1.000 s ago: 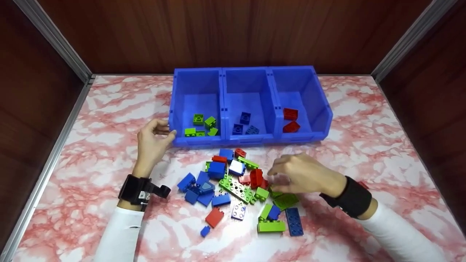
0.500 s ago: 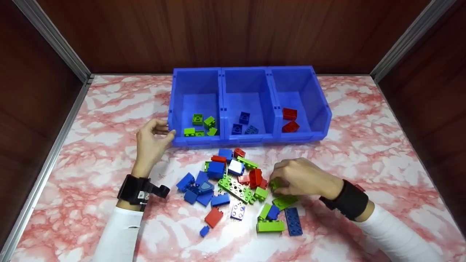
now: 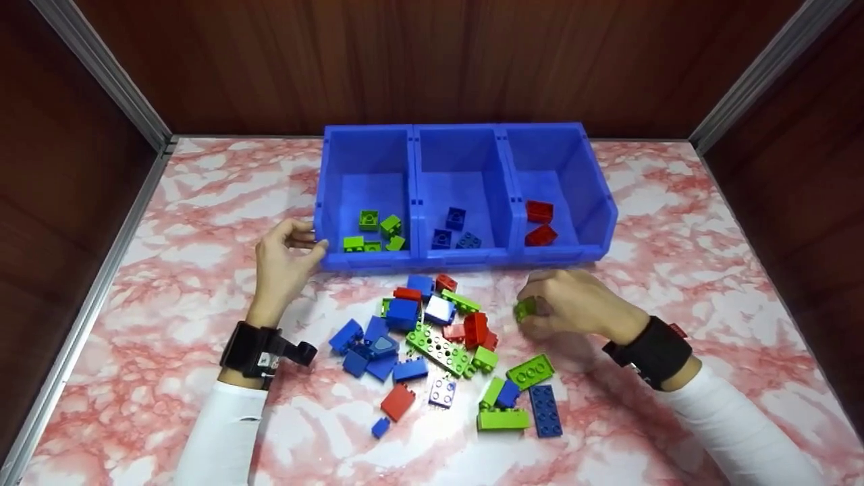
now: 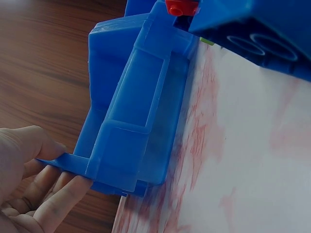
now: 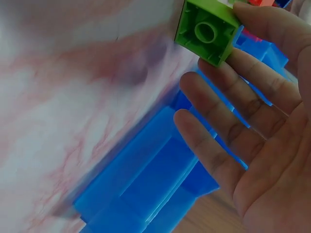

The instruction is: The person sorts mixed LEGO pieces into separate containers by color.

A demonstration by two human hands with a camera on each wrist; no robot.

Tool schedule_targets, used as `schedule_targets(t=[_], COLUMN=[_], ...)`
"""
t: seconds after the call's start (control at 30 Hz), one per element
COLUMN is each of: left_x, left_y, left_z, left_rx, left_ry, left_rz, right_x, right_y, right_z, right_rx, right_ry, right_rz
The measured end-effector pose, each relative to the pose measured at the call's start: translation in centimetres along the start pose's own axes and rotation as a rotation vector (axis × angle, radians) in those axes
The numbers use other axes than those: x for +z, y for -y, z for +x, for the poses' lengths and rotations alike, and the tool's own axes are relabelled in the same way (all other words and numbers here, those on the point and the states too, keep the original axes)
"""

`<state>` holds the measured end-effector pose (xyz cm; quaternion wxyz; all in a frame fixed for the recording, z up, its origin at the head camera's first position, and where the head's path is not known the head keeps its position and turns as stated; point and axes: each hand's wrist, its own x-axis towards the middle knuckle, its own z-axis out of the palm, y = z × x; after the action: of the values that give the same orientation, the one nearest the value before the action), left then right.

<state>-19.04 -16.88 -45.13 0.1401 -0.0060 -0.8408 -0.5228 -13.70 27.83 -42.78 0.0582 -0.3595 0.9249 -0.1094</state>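
Note:
My right hand pinches a small green building brick between thumb and fingertips, its hollow underside showing in the right wrist view. In the head view the hand is right of the brick pile, just in front of the blue three-part bin. My left hand grips the bin's left front edge, with the thumb on one side of the wall and fingers on the other. Green bricks lie in the left compartment, dark blue bricks in the middle one, and two red bricks in the right one.
Loose bricks spread before the bin: a long green brick, a red brick, a white-looking brick, a flat blue brick and several more. Wood-patterned walls enclose the marbled table.
My right hand has taken the small green brick from the pile's right side and moved it toward the bin, uncovering another green brick. The left hand stays on the bin.

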Motion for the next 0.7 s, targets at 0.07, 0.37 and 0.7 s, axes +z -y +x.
schedule_targets(t=[0.07, 0.37, 0.7], left_x=[0.0, 0.1, 0.2], left_y=[0.0, 0.0, 0.1], left_z=[0.0, 0.0, 0.0], left_rx=[0.003, 0.015, 0.014], left_ry=[0.000, -0.015, -0.010], left_rz=[-0.002, -0.004, -0.018], right_x=[-0.1, -0.4, 0.7], right_y=[-0.1, 0.3, 0.4], right_z=[-0.1, 0.4, 1.5], right_rx=[0.013, 0.029, -0.089], right_ry=[-0.002, 0.028, 0.073], right_rz=[-0.001, 0.021, 0.082])
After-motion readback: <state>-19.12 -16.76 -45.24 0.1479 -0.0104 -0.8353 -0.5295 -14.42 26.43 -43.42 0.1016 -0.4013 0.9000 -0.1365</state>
